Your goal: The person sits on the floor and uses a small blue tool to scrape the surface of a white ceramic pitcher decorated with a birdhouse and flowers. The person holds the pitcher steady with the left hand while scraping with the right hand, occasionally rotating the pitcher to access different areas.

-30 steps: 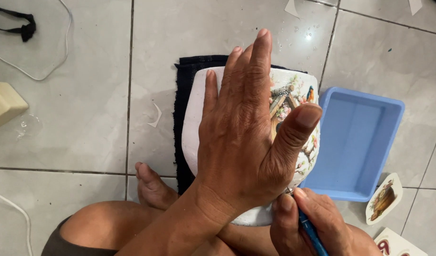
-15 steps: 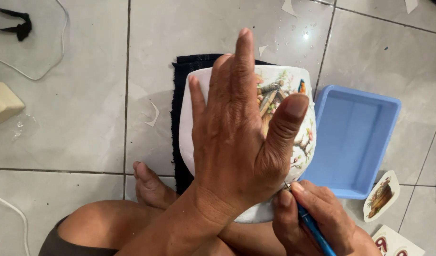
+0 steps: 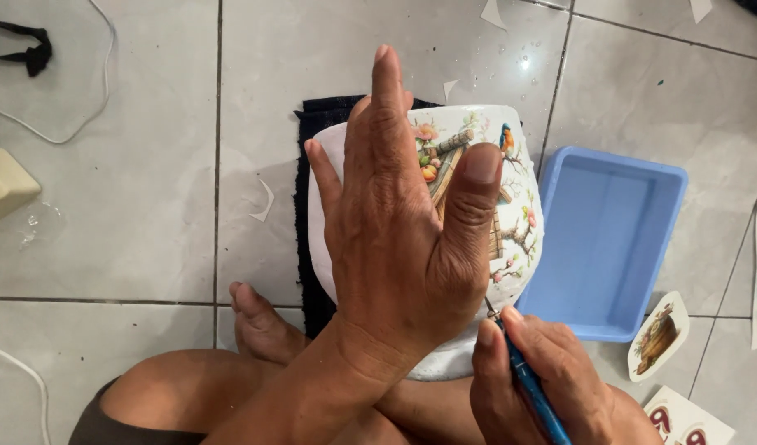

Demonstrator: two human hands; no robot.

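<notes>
Since the earlier frames, the left hand [image 3: 403, 239] had slid a little to the left across the white ceramic vessel [image 3: 518, 222], and its fingers had drawn closer together, so more of the picture of a bird, blossoms and a wooden hut on the vessel's right side showed. The vessel lay on a dark cloth [image 3: 308, 206] on the tiled floor [image 3: 140, 206], just far of the person's crossed legs and bare foot [image 3: 259, 325].

To the right, almost touching the vessel, stood a blue plastic tray [image 3: 605, 239]; whether it held water could not be told.

The left hand lay flat and open on the vessel, fingers pointing far, thumb spread right. The right hand [image 3: 551, 379], near and right, was closed around a blue tool [image 3: 531, 391] whose tip met the vessel's near edge. Loose decal cut-outs [image 3: 657, 334] lay right of it.
</notes>
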